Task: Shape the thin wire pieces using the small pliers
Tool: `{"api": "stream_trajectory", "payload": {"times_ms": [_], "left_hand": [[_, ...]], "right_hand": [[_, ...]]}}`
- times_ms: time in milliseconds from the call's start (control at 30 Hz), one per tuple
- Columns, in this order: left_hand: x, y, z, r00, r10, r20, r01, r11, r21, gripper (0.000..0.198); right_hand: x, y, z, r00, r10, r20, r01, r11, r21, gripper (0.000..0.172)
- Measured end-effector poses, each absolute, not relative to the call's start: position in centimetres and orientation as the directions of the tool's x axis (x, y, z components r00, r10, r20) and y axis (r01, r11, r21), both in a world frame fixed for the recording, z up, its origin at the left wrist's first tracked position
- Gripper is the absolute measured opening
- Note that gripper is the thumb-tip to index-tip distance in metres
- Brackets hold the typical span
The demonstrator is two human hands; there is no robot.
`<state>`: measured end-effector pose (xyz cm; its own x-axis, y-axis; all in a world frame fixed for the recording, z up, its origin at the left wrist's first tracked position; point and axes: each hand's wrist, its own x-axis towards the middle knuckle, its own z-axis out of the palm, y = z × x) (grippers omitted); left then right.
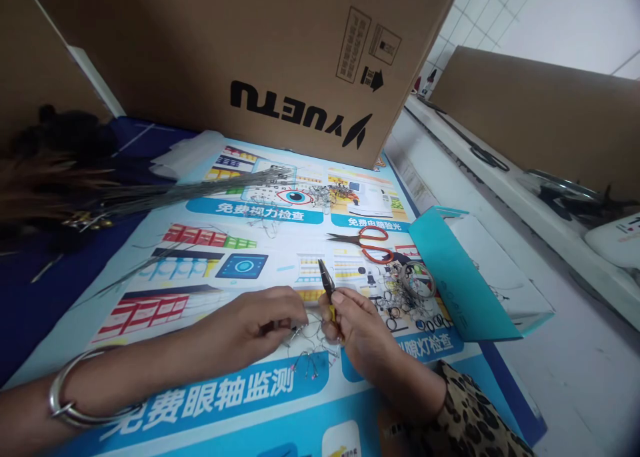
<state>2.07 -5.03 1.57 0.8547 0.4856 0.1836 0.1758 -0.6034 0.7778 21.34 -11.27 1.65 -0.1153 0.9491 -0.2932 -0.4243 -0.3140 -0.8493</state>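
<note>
Small pliers (326, 277) with dark jaws and yellow grips are held in my right hand (357, 320), jaws pointing up and away. To their left, my left hand (270, 323) has its fingers curled together beside thin bent wires; what lies between its fingertips is too small to make out. Just below the hands, a loose bunch of wire pieces with tiny pink tips (313, 363) rests on the printed sheet. Red-handled scissors (367, 243) lie beyond my right hand. A heap of wire loops and rings (407, 290) is to the right.
A large cardboard box (200, 63) stands at the back. Long thin wires (200, 190) lie at the left, near a dark blurred bundle (65, 133). An open teal box (470, 277) sits at the right, beside a white ledge (540, 203) holding another pair of scissors.
</note>
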Motion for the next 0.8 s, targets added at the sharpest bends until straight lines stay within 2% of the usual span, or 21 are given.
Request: {"api": "stream_trajectory", "payload": {"times_ms": [200,267,367,500,667,800], "left_hand": [[1.9,-5.3,1.2,0.847,0.459,0.268,0.138,-0.677,0.723,0.023],[1.8,-5.3,1.1,0.85,0.451,0.272,0.135,-0.686,0.715,0.025],[1.6,-5.2,0.8,0.863,0.431,0.265,0.13,-0.695,0.707,0.028],[1.2,-4.7,0.4,0.878,0.398,0.267,0.12,-0.721,0.682,0.029],[0.9,-4.1,0.2,0.871,0.383,0.306,0.087,-0.734,0.673,0.028],[1.1,-4.0,0.5,0.856,0.407,0.318,0.068,-0.699,0.712,0.026]], "right_hand": [[21.4,-11.4,1.0,-0.09,0.957,-0.274,-0.391,-0.287,-0.874,0.018],[21.6,-11.4,1.0,-0.097,0.96,-0.263,-0.292,-0.28,-0.915,0.019],[22.2,-11.2,1.6,-0.1,0.968,-0.228,-0.047,-0.233,-0.971,0.021],[23.5,-10.8,3.1,-0.187,0.976,-0.111,0.267,-0.058,-0.962,0.021],[25.0,-10.7,4.2,-0.31,0.941,-0.135,0.363,-0.014,-0.932,0.02],[25.5,-10.9,4.3,-0.366,0.919,-0.15,0.427,0.022,-0.904,0.021]]}}
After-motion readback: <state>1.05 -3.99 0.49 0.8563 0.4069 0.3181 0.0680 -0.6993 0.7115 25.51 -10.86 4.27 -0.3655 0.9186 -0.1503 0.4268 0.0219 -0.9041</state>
